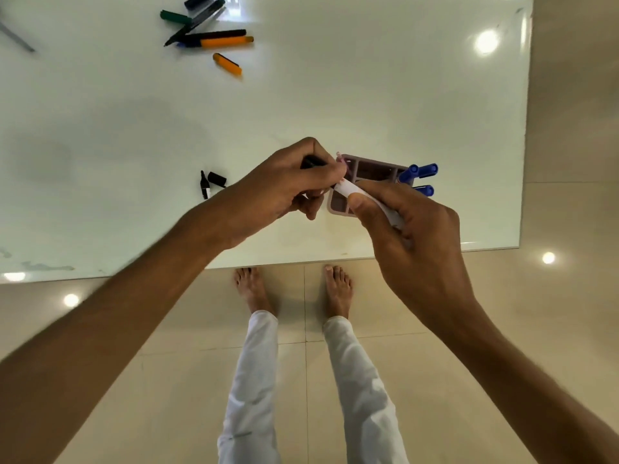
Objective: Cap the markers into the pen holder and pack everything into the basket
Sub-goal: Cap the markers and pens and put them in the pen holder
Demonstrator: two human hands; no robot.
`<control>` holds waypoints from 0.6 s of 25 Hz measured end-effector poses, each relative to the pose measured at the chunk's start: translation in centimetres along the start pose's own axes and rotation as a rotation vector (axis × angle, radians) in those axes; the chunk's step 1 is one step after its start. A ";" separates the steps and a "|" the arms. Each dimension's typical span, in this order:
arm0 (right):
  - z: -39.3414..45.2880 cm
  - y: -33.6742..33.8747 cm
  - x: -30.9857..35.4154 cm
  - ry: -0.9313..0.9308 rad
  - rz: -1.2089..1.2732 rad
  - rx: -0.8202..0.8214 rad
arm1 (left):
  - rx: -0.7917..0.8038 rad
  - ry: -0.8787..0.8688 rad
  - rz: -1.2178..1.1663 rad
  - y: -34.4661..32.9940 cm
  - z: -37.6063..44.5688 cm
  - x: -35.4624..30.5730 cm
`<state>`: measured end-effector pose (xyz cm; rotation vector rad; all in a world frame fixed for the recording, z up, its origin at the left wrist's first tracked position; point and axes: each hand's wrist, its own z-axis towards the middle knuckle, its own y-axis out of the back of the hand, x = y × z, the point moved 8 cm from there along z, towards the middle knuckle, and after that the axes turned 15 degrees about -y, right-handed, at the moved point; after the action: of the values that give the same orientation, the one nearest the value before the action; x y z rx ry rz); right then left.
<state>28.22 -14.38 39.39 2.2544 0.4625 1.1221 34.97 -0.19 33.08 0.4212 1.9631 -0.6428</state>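
Two hands meet near the table's (pixel 301 95) front right corner: your right hand (pixel 412 236) is closed around a white marker (pixel 348 189), while your left hand (pixel 288 185) pinches its fingers tight on a dark cap (pixel 310 161) at the marker's tip. Just behind them, the pen holder (pixel 371 169) stands close to the right edge with three blue markers (pixel 422 171) in it, and loose markers (pixel 214 38) lie at the far edge, an uncapped black one (pixel 204 188) beside its cap (pixel 217 179) toward the front.
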 end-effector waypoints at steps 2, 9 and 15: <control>0.3 0.8 -0.3 0.034 -0.022 -0.015 | 0.032 -0.008 0.039 0.0 -0.1 -0.6; 0.7 3.5 -0.5 0.127 -0.032 -0.116 | -0.117 -0.016 0.020 2.1 0.1 -1.0; 0.7 3.5 -1.1 0.121 -0.016 -0.071 | -0.177 -0.008 0.034 2.5 -0.8 -1.1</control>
<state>28.35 -17.88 40.55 2.1265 0.4807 1.2525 36.22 2.29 33.69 0.3414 1.9817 -0.4439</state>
